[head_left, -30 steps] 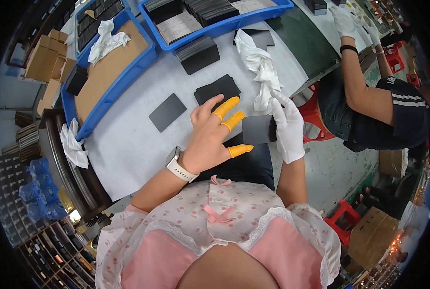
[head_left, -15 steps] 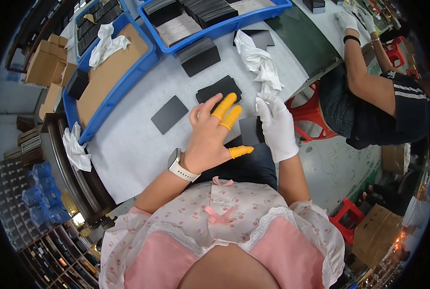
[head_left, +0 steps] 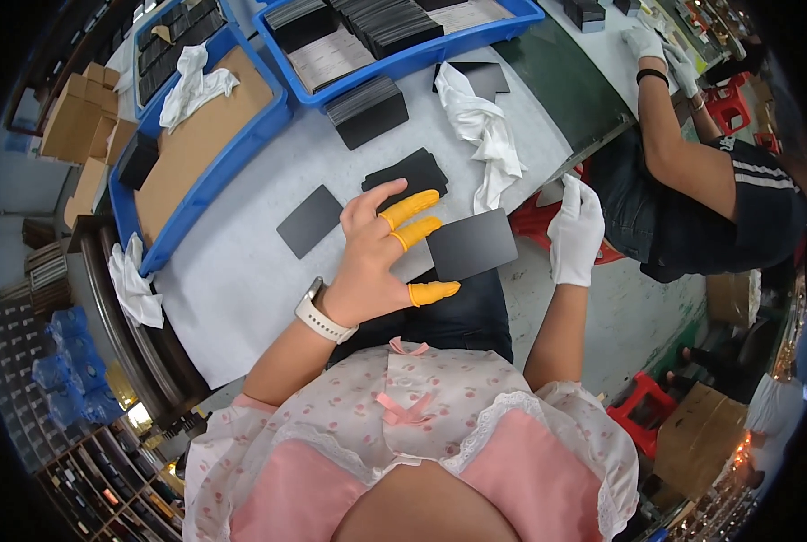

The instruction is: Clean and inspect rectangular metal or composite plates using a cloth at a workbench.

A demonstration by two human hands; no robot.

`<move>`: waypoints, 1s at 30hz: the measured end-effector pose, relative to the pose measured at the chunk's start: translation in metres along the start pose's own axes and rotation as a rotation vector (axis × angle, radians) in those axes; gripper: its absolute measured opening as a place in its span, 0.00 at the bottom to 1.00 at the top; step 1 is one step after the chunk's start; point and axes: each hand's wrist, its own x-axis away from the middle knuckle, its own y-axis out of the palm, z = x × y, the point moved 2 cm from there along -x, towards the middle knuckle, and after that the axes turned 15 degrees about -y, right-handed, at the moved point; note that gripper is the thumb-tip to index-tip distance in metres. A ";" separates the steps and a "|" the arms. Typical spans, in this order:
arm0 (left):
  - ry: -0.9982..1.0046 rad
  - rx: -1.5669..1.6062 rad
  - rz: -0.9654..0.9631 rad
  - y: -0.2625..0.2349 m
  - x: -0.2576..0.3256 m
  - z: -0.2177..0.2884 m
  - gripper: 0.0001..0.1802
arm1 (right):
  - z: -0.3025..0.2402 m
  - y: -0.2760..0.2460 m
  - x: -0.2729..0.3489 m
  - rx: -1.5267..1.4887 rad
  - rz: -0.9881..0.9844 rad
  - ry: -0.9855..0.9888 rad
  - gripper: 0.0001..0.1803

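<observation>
A dark rectangular card (head_left: 473, 247) is in the person's left hand (head_left: 367, 262), caught at its near edge between the thumb below and the yellow-covered fingers above, its flat face turned up toward the camera. It juts out to the right, over the person's lap and the table's edge, in the gap between the two hands. The right hand (head_left: 576, 233), in a white glove, is apart from both the card and the left hand; its fingers are bent, and whether their tips meet or pinch anything cannot be told. On the pale-covered table (head_left: 241, 294), a loose card (head_left: 309, 221) lies just left of the left hand, and a low pile of dark cards (head_left: 409, 172) sits beyond the fingers, its near side covered by them. Past the pile come a taller block of cards (head_left: 367, 112) and a twisted white cloth (head_left: 480, 122), which hides part of a dark flat piece (head_left: 486, 78) beneath it. The far blue tray (head_left: 419, 61) is cut off at the top, as is the left blue tray's upper end. The held card's underside is out of sight, and a co-worker's gloved hands (head_left: 645, 43) are too small to read clearly.
</observation>
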 end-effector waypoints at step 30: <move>-0.111 0.037 -0.051 0.007 -0.001 -0.011 0.39 | -0.035 0.007 0.027 -0.470 -0.112 0.443 0.18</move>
